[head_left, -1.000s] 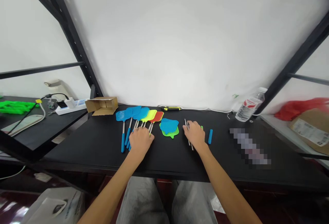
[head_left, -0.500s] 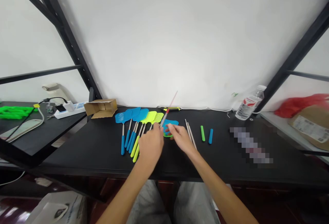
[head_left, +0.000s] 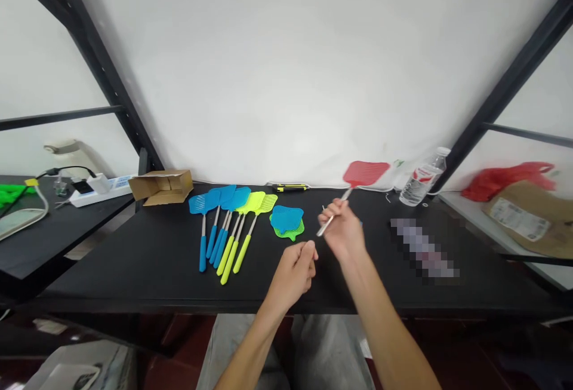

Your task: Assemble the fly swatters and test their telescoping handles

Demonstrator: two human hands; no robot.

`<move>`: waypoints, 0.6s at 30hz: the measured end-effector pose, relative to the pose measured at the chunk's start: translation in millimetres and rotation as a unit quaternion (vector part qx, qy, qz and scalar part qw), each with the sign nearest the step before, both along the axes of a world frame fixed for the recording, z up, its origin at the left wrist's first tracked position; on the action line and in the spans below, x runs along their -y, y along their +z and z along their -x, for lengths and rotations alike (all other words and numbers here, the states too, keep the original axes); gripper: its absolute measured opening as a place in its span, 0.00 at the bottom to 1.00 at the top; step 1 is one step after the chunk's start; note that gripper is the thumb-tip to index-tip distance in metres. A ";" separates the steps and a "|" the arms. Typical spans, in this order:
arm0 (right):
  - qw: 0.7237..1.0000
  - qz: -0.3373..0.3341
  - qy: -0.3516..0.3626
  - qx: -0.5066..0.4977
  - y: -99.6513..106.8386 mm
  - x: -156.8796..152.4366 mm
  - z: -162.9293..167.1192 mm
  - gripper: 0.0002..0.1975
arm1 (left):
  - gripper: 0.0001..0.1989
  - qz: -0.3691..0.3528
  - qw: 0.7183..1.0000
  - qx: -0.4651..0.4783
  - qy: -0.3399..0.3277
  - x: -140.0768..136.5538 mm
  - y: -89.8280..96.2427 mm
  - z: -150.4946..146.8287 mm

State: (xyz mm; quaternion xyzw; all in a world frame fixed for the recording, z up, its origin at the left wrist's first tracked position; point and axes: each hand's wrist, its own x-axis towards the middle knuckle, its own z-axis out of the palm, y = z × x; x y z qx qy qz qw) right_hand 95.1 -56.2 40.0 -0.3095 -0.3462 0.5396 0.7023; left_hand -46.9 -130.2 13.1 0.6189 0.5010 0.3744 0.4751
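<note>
The right hand (head_left: 344, 232) is clamped on the red swatter (head_left: 363, 173) by its thin metal rod. The left hand (head_left: 293, 270) is curled shut, apparently empty. It looks light and whippy, best gripped low on the rod.

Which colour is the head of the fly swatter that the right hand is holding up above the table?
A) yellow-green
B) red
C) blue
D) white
B: the right hand grips the metal rod of the red fly swatter, whose head is raised before the white wall.
</note>
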 end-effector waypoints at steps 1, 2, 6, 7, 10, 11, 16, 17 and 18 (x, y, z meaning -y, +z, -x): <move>1.000 -0.006 -0.022 0.005 3.9 -4.0 -19.7 0.18 | 0.26 0.012 1.000 0.018 -0.005 0.8 -0.3 -2.0; 0.999 -0.007 -0.044 0.012 5.4 -7.1 -39.0 0.17 | 0.26 -0.002 1.000 0.015 -0.003 -0.6 1.1 -5.8; 0.981 0.050 -0.122 0.143 -14.4 -8.7 -94.3 0.18 | 0.23 -0.148 0.980 -0.130 0.023 -31.8 18.5 -49.0; 0.967 0.064 -0.147 0.199 -23.7 -6.9 -101.7 0.19 | 0.21 -0.149 0.974 -0.166 0.025 -43.9 23.3 -65.9; 0.897 0.100 -0.205 0.377 -50.2 -1.3 -115.0 0.20 | 0.14 -0.139 0.957 -0.251 0.047 -79.4 30.2 -117.0; 0.875 0.112 -0.217 0.418 -56.8 -0.3 -118.1 0.20 | 0.14 -0.144 0.948 -0.279 0.047 -89.0 29.3 -130.8; 0.802 0.156 -0.217 0.534 -69.5 -2.1 -127.6 0.20 | 0.13 -0.167 0.915 -0.367 0.026 -114.0 9.9 -161.9; 0.795 0.151 -0.222 0.543 -69.1 -2.2 -127.9 0.20 | 0.13 -0.167 0.915 -0.366 0.031 -115.5 6.2 -161.3; 0.791 0.141 -0.235 0.547 -68.1 -1.5 -127.2 0.20 | 0.13 -0.168 0.919 -0.354 0.039 -116.4 3.4 -158.7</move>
